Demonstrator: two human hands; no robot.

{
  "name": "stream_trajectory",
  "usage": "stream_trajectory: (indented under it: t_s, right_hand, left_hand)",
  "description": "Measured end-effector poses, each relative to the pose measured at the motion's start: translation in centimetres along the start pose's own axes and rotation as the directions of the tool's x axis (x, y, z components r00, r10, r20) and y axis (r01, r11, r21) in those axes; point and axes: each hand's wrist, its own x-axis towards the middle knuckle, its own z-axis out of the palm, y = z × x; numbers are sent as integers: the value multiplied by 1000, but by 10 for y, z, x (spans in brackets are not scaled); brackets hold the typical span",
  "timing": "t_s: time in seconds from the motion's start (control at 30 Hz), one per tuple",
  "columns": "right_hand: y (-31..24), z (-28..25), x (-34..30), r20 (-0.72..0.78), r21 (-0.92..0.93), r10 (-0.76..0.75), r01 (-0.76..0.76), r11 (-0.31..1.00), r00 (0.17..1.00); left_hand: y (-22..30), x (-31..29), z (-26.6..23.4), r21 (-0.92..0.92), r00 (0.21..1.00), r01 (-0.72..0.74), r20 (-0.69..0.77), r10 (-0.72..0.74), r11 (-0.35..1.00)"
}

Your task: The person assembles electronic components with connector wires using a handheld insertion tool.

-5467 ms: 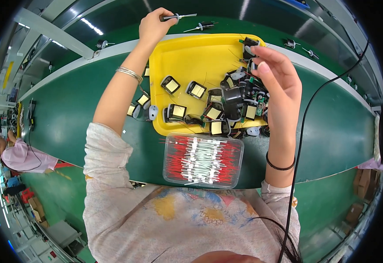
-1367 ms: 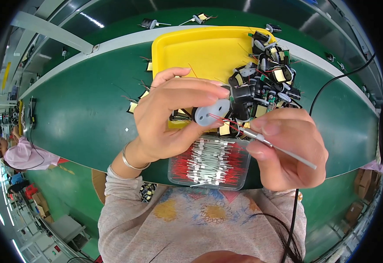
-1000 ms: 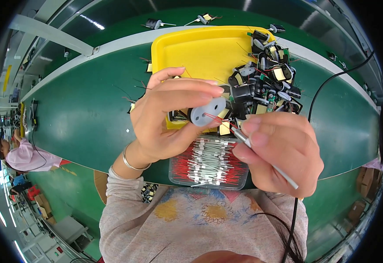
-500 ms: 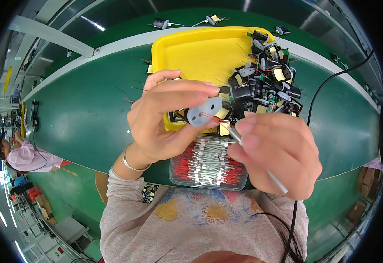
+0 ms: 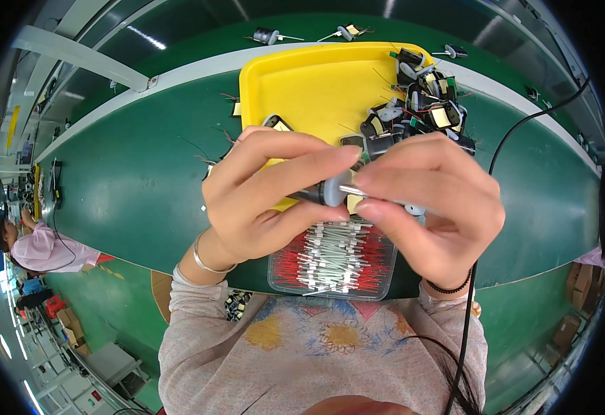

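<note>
Between the fingers and thumb of my left hand [image 5: 264, 183] sits a black cylindrical part [image 5: 308, 193] with a round pale grey end cap [image 5: 335, 189] turned to the right. My right hand [image 5: 437, 197] pinches a thin silver metal rod [image 5: 353, 189], its end at the cap's face. Whether it enters a hole cannot be seen, and my right fingers cover the rest of it. Just beyond my hands lies a yellow tray [image 5: 302, 83] with a pile of similar black parts [image 5: 413, 114] along its right side. Below my hands is a clear plastic box [image 5: 375, 294] holding many red-and-white wire pieces [image 5: 333, 252].
A black cable [image 5: 506, 142] runs down the right side of the green table [image 5: 129, 180]. Several capped black parts [image 5: 266, 36] lie beyond the white table rail. Another person [image 5: 43, 245] in pink works at the far left.
My right hand has moved up and left, bringing the rod against the cap. My left hand has turned the black part so its cap faces right. The red wires at the cap no longer show.
</note>
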Motion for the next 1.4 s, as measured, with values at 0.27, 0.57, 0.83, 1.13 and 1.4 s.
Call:
stream_trajectory:
  t_s: [0.27, 0.57, 0.83, 1.13, 1.4]
  right_hand:
    - [-3, 7, -6, -99, -228, -152, 126, 965, 983]
    - [-7, 19, -10, -137, -287, -245, 199, 937, 960]
    - [-3, 20, -12, -69, -142, -245, 234, 962, 967]
    - [11, 13, -1, -66, -94, -16, 10, 995, 998]
    - [14, 15, 11, -184, 441, 404, -292, 848, 896]
  left_hand:
    - [6, -5, 4, -471, 969, 218, 0, -247, 855]
    - [15, -11, -4, -460, 954, 250, -32, -297, 852]
    - [12, -4, -18, -501, 921, 389, 215, -324, 773]
    - [9, -5, -5, -304, 935, 353, 126, -330, 885]
    - [-3, -2, 10, -764, 785, 505, 214, -582, 401]
